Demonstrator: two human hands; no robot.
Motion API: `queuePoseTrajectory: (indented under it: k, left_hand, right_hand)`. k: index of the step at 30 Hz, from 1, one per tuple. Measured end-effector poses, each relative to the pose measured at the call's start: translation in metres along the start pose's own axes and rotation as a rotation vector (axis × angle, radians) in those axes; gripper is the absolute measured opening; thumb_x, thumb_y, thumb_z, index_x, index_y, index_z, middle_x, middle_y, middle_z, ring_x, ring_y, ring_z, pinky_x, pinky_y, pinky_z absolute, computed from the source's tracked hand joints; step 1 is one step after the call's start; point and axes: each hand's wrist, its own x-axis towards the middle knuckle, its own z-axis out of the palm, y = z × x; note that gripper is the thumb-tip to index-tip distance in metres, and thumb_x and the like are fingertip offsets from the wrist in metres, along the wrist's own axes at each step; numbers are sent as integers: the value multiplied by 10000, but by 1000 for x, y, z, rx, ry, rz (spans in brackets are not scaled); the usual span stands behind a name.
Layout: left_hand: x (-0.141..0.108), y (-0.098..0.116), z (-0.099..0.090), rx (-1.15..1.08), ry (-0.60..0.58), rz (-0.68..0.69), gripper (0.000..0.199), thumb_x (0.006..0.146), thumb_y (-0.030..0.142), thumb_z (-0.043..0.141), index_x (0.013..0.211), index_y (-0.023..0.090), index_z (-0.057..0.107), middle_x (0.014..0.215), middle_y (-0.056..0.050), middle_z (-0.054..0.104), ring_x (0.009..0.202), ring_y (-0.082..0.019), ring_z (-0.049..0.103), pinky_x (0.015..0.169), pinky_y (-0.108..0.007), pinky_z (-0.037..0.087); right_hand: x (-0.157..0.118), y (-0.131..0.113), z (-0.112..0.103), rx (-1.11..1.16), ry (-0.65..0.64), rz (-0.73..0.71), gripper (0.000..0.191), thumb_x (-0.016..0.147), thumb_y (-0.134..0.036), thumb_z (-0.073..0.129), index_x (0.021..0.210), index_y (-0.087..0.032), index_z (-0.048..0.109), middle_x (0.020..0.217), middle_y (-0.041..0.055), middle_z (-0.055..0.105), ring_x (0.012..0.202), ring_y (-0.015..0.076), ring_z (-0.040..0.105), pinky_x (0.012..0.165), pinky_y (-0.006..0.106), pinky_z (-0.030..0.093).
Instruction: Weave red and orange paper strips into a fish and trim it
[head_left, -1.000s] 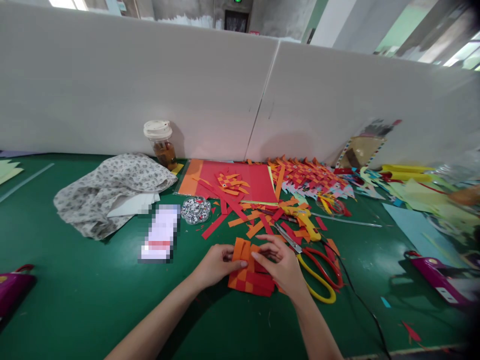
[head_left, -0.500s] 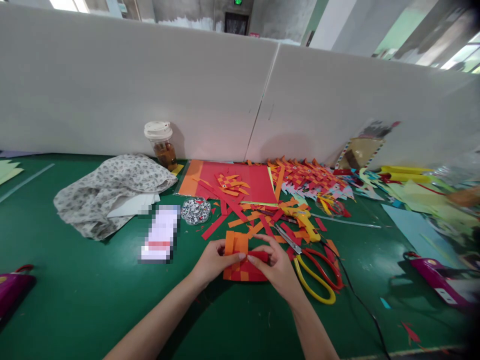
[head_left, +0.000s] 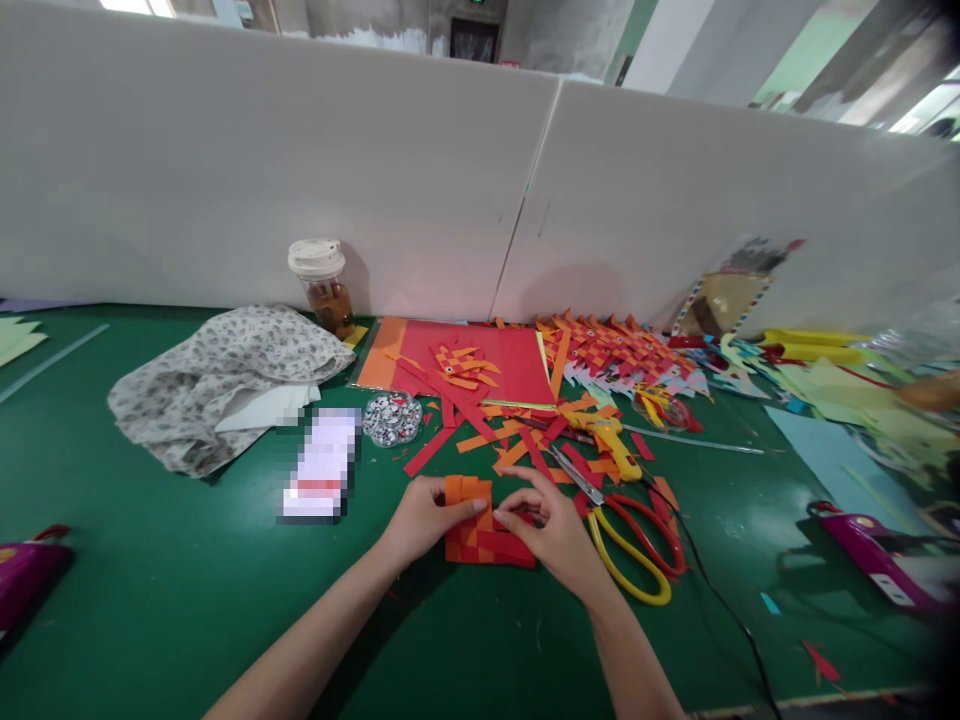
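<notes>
A woven piece of red and orange paper strips (head_left: 472,545) lies low over the green table, between my two hands. My left hand (head_left: 429,515) grips its left side, the thumb pressed on an orange strip and the fingers behind. At its right side, my right hand (head_left: 541,518) pinches a red strip between thumb and index finger, with the other fingers curled. Part of the weave is hidden behind my right hand. Scissors (head_left: 619,530) with one red and one yellow handle loop lie just right of that hand.
Paper strips (head_left: 525,440) and a yellow glue gun (head_left: 611,440) with a black cord lie beyond my hands. Finished woven fish (head_left: 615,350) are piled behind. A bag of googly eyes (head_left: 392,418), a phone (head_left: 322,465), a patterned cloth (head_left: 232,380) and a lidded cup (head_left: 324,285) stand left.
The orange strips at the top of the weave sit lower and look folded over. My left thumb has slid slightly left and up, and my right hand has shifted slightly.
</notes>
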Motion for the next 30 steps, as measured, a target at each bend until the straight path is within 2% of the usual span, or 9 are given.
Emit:
queuePoseTrajectory:
  k: [5, 10, 14, 20, 23, 26, 30]
  left_hand:
    - [0, 2, -1, 48, 17, 12, 331, 673, 447, 692, 745, 123, 693, 698, -35, 694, 609, -158, 601, 563, -235, 445]
    - [2, 2, -4, 62, 83, 57, 342, 698, 452, 669, 803, 127, 673, 792, -53, 704, 722, -204, 638, 632, -269, 486]
    - [1, 3, 1, -64, 70, 61, 346, 714, 412, 673, 941, 152, 664, 969, -72, 707, 873, -228, 646, 761, -312, 504]
    - [-2, 3, 7, -197, 15, 60, 387, 617, 311, 770, 966, 177, 673, 1012, -62, 708, 913, -224, 648, 834, -348, 501]
    - [-2, 2, 7, -208, 38, 60, 343, 622, 299, 767, 933, 186, 677, 971, -48, 715, 878, -205, 651, 808, -337, 507]
    - [-1, 3, 6, -168, 71, 68, 253, 615, 308, 771, 807, 169, 682, 827, -24, 715, 756, -171, 646, 725, -298, 513]
    - [-1, 4, 7, -159, 84, 57, 246, 603, 330, 778, 726, 150, 665, 718, -13, 681, 664, -151, 612, 667, -284, 494]
  right_hand:
    - [0, -6, -1, 9, -30, -3, 389, 784, -307, 591, 1158, -249, 499, 763, -5, 678, 761, 170, 644, 739, 306, 482]
    - [0, -1, -1, 105, -51, 80, 578, 691, -365, 703, 1203, -273, 452, 885, 8, 667, 803, 185, 646, 700, 300, 509]
    - [2, 9, 0, 199, 54, 89, 581, 690, -357, 701, 1200, -251, 445, 816, -1, 661, 769, 181, 650, 714, 310, 515]
    - [4, 9, 0, 259, 137, 84, 704, 670, -356, 722, 1276, -260, 377, 927, 25, 678, 890, 205, 652, 819, 354, 499]
    - [4, 7, 0, 289, 115, 95, 751, 636, -356, 750, 1277, -248, 373, 924, 33, 685, 867, 217, 660, 811, 369, 507]
    - [3, 7, -1, 304, 100, 120, 727, 650, -380, 739, 1267, -231, 386, 836, 20, 698, 819, 223, 666, 784, 378, 513]
    - [3, 10, -2, 313, 178, 121, 664, 641, -413, 743, 1206, -210, 459, 771, 20, 696, 752, 214, 662, 730, 353, 514]
